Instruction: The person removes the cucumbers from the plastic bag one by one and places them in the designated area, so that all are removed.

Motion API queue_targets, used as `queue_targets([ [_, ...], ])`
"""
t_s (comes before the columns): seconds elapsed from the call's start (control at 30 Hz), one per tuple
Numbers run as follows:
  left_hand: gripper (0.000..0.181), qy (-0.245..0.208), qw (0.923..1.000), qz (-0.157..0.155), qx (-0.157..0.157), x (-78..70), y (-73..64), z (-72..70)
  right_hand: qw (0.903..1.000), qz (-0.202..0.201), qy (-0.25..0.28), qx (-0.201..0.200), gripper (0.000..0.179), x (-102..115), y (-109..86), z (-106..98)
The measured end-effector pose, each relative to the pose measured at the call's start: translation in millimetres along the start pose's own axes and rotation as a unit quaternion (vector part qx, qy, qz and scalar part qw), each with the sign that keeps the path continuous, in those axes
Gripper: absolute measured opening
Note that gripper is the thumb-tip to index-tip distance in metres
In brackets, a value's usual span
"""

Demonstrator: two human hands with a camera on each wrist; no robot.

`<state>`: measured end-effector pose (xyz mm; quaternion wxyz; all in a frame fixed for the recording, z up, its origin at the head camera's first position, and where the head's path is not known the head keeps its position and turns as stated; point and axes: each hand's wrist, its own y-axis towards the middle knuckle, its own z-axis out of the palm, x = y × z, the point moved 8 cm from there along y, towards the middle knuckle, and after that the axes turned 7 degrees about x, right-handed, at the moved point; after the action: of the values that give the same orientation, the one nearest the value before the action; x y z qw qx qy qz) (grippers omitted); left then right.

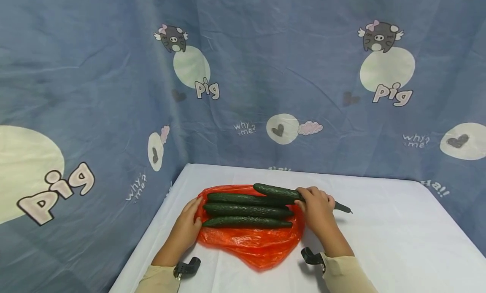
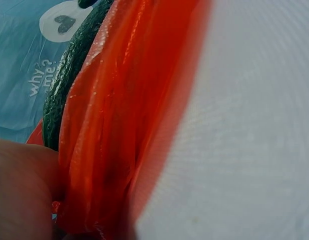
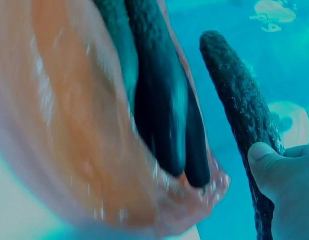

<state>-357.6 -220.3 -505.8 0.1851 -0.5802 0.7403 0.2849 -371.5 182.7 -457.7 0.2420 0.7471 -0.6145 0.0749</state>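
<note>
A red plastic bag [image 1: 262, 246] lies on the white table with three long dark green cucumbers [image 1: 247, 210] side by side in its opening. My right hand [image 1: 317, 208] grips another cucumber [image 1: 275, 191] around its middle, above the bag's far right side. In the right wrist view this cucumber [image 3: 234, 90] is tilted and apart from those in the bag, with the thumb pressed along it. My left hand [image 1: 186, 225] holds the left edge of the bag. In the left wrist view the bag's film [image 2: 104, 150] bunches beside the thumb; the other fingers are mostly hidden there.
The white table [image 1: 398, 234] extends to the right of the bag. A blue curtain [image 1: 243, 73] with pig prints hangs behind the table and along its left side. A black wrist camera [image 1: 187, 267] sits at the left cuff, another [image 1: 312, 256] at the right.
</note>
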Motion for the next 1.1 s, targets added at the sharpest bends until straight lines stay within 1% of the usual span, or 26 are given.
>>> queue_targets([
  [0.23,0.068,0.003,1.0000,0.002,-0.002,0.6,0.1,-1.7,0.9998,0.008,-0.014,-0.009,0.039,-16.8,-5.7,-9.6],
  [0.43,0.066,0.004,1.0000,0.003,-0.004,-1.3,-1.5,-2.3,0.9995,0.022,-0.013,-0.020,0.038,-33.2,-10.2,-18.4],
  [0.57,0.066,0.006,1.0000,0.004,-0.005,-3.6,-1.7,-1.9,0.9990,0.039,-0.012,-0.017,0.038,-45.9,-12.6,-23.4],
  [0.73,0.067,0.004,1.0000,0.006,-0.004,-3.6,0.4,-2.1,0.9987,0.048,-0.015,-0.010,0.037,-57.8,-13.0,-26.7],
  [0.97,0.067,0.006,0.9999,-0.007,0.012,-0.5,2.1,0.3,0.9977,0.066,-0.017,0.004,0.040,-72.1,-17.0,-30.7],
  [1.1,0.067,0.003,0.9999,-0.007,0.013,-0.6,1.6,1.1,0.9974,0.068,-0.022,0.006,0.041,-81.1,-19.2,-33.5],
])
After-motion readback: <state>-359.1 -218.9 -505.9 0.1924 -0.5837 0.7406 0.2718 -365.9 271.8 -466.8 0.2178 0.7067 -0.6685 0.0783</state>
